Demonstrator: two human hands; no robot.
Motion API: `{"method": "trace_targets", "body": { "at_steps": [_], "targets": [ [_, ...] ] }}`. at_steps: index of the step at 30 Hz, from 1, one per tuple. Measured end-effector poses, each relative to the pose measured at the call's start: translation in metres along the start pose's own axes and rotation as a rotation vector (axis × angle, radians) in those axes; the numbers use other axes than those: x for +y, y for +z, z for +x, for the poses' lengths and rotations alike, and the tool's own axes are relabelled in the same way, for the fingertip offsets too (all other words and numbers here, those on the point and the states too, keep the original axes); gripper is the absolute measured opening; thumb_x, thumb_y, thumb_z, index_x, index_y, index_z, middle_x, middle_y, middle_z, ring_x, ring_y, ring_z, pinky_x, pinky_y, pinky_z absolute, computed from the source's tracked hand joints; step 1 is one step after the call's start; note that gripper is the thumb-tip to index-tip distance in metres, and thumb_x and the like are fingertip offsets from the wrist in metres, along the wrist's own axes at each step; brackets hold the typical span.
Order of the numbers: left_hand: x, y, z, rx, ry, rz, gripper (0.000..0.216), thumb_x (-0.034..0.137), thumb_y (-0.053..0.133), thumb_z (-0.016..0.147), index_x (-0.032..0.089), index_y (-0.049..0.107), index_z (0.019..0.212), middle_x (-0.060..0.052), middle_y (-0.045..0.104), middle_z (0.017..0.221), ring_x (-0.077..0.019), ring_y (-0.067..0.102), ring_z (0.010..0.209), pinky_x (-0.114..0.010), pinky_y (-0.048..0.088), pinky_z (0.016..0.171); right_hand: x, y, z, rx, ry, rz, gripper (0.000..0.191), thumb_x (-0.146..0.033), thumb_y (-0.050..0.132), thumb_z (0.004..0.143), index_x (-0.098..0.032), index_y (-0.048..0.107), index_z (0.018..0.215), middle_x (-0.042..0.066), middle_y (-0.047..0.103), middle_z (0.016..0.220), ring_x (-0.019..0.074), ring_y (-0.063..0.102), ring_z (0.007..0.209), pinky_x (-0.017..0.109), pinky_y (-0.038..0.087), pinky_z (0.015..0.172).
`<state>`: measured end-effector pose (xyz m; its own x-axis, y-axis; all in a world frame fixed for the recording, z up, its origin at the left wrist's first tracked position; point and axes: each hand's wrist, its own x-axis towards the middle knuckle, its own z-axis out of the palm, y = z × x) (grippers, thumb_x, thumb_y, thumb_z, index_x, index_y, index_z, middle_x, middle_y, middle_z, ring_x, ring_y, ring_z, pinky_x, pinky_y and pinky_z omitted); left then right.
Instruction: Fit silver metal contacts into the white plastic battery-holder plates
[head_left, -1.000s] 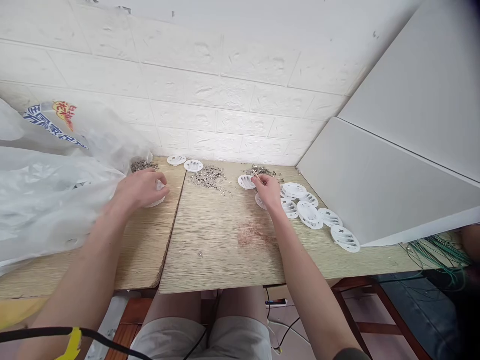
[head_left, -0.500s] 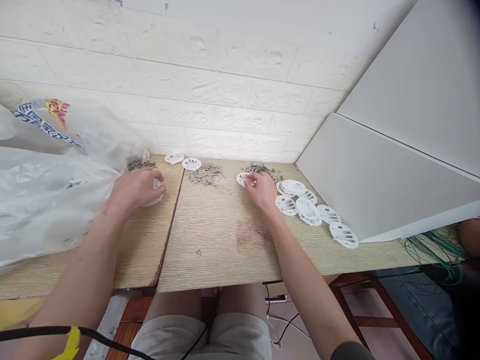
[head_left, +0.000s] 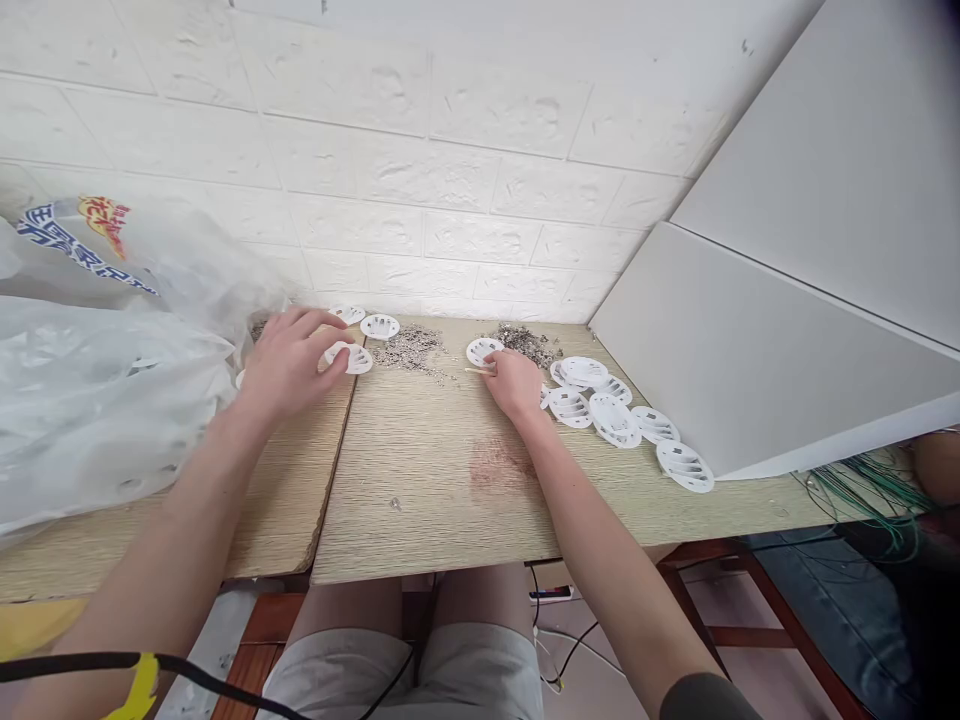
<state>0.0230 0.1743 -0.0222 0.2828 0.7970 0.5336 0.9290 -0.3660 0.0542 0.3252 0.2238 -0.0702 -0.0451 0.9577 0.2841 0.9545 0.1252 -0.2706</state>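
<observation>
**Right hand pinching thin stick by white disc**

Right hand [head_left: 514, 382]: grip closed on thin stick [head_left: 475, 371], at near edge of white disc [head_left: 484, 350]. Left hand [head_left: 294, 355]: fingers spread, nothing clasped, over left edge of another disc [head_left: 357, 358]; contact unclear. White disc sits far side of tabletop [head_left: 435, 450], between left metal pile [head_left: 411, 350] and right metal pile [head_left: 529, 344]. Risks: nothing visibly steadies white disc, so a nudge could slide it; knuckles close to right metal pile could scatter bits.
</observation>
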Motion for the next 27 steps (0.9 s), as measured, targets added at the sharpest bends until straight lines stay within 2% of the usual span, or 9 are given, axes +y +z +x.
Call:
{"method": "trace_targets", "body": {
  "at_steps": [3,7,10,13,16,19,22,27],
  "targets": [
    [0.004,0.007,0.002,0.022,0.087,-0.072,0.024,0.029,0.047,0.088,0.023,0.068,0.099,-0.007,0.065,0.116,-0.0257,0.053,0.112,-0.041,0.04,0.097,-0.001,-0.002,-0.001,0.063,0.0,0.052,0.025,-0.018,0.056,0.084,-0.017,0.072,0.104,0.012,0.069,0.103,0.0256,0.063,0.091,0.033,0.042,0.069],
    [0.012,0.014,0.003,-0.021,0.123,-0.099,0.028,0.027,0.045,0.089,0.022,0.067,0.106,-0.008,0.066,0.118,-0.026,0.054,0.113,-0.043,0.04,0.099,-0.007,-0.006,-0.004,0.168,-0.062,0.257,0.023,-0.027,0.058,0.085,-0.018,0.072,0.102,0.007,0.067,0.085,0.0203,0.059,0.08,0.03,0.04,0.069],
    [0.014,0.022,0.001,-0.125,0.099,-0.059,0.036,0.024,0.044,0.088,0.022,0.064,0.118,-0.01,0.063,0.125,-0.0294,0.051,0.121,-0.046,0.038,0.101,-0.017,-0.006,-0.007,0.181,-0.062,0.624,0.024,-0.033,0.062,0.081,-0.017,0.072,0.096,0.002,0.058,0.07,0.0152,0.052,0.067,0.028,0.038,0.065],
    [0.013,0.032,-0.002,-0.201,0.093,0.028,0.043,0.02,0.042,0.087,0.022,0.062,0.125,-0.011,0.064,0.124,-0.0308,0.05,0.123,-0.047,0.036,0.102,-0.027,-0.005,-0.009,0.101,0.07,1.077,0.032,-0.044,0.065,0.075,-0.017,0.07,0.091,-0.002,0.05,0.064,0.0107,0.042,0.057,0.025,0.033,0.055],
    [0.013,0.038,-0.004,-0.252,0.082,0.077,0.044,0.018,0.04,0.087,0.022,0.062,0.125,-0.011,0.065,0.119,-0.0305,0.054,0.118,-0.046,0.037,0.101,-0.032,-0.004,-0.009,0.028,0.223,1.332,0.033,-0.046,0.069,0.068,-0.017,0.066,0.084,-0.006,0.039,0.057,0.0078,0.028,0.05,0.024,0.022,0.047],
    [0.017,0.038,-0.004,-0.303,0.049,0.097,0.043,0.019,0.04,0.087,0.023,0.063,0.123,-0.011,0.065,0.115,-0.03,0.058,0.107,-0.043,0.044,0.091,-0.031,-0.006,-0.008,0.005,0.31,1.446,0.03,-0.044,0.07,0.064,-0.018,0.06,0.075,-0.008,0.031,0.053,0.0068,0.02,0.048,0.024,0.015,0.045],
    [0.022,0.034,-0.003,-0.341,0.001,0.131,0.043,0.019,0.035,0.09,0.022,0.066,0.119,-0.012,0.064,0.111,-0.0307,0.06,0.098,-0.043,0.047,0.081,-0.029,-0.008,-0.008,0.003,0.333,1.496,0.028,-0.04,0.072,0.062,-0.018,0.056,0.07,-0.008,0.032,0.053,0.006,0.021,0.048,0.024,0.014,0.044],
    [0.026,0.03,-0.004,-0.329,-0.085,0.141,0.044,0.015,0.032,0.089,0.019,0.068,0.113,-0.016,0.062,0.112,-0.0333,0.058,0.101,-0.045,0.047,0.08,-0.029,-0.011,-0.01,-0.051,0.305,1.483,0.031,-0.042,0.074,0.06,-0.018,0.056,0.068,-0.007,0.037,0.055,0.0056,0.022,0.049,0.023,0.013,0.043]
  ]
}}
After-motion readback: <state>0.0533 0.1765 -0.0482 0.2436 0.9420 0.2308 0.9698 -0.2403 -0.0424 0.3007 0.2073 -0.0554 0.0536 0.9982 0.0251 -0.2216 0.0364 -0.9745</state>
